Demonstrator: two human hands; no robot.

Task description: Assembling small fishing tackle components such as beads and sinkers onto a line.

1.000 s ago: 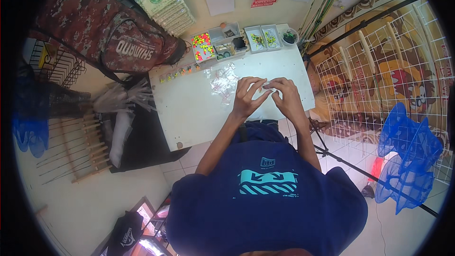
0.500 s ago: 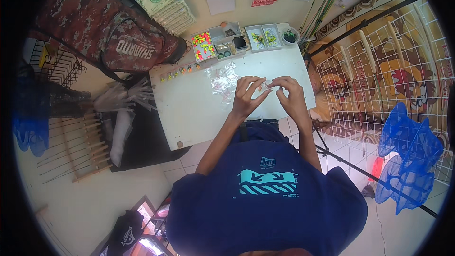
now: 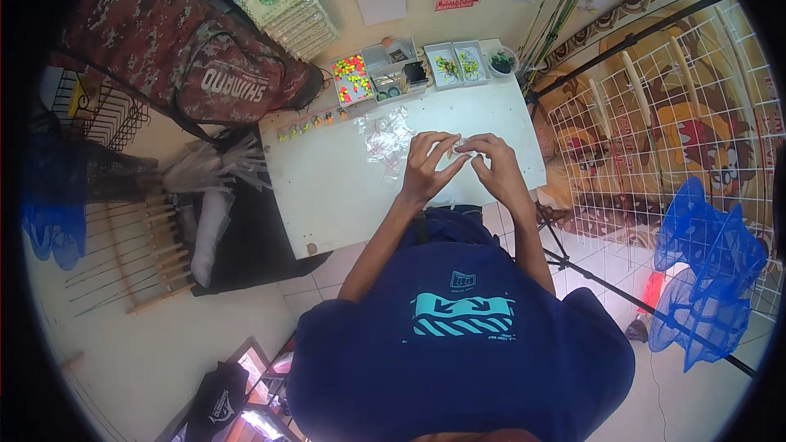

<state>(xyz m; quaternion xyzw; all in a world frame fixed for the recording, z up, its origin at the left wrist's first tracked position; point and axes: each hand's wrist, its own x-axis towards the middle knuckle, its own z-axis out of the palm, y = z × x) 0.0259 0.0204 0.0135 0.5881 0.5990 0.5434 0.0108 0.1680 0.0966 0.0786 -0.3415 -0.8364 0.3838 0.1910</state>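
Observation:
Above the white table my left hand (image 3: 428, 165) and my right hand (image 3: 496, 164) meet, fingertips almost touching. Both are closed in a pinch on a small pale, shiny thing (image 3: 457, 150) with a hint of orange. It is too small and too covered by fingers to name. Left of my hands lies a loose pile of small clear plastic bags (image 3: 383, 141) with reddish marks. Farther left a row of small colourful pieces (image 3: 314, 121) runs along the table's back edge.
Along the back of the white table (image 3: 327, 196) stand a tray of bright floats (image 3: 353, 80), a divided box (image 3: 395, 57), trays of yellow-green pieces (image 3: 457, 64) and a round tub (image 3: 502, 61). A camouflage bag (image 3: 196, 57) hangs left; a tripod leg (image 3: 606, 285) and blue nets (image 3: 708, 270) stand right.
My right hand has shifted slightly left, closer to my left hand, its fingers curling in on the small thing. My left hand stays nearly in place.

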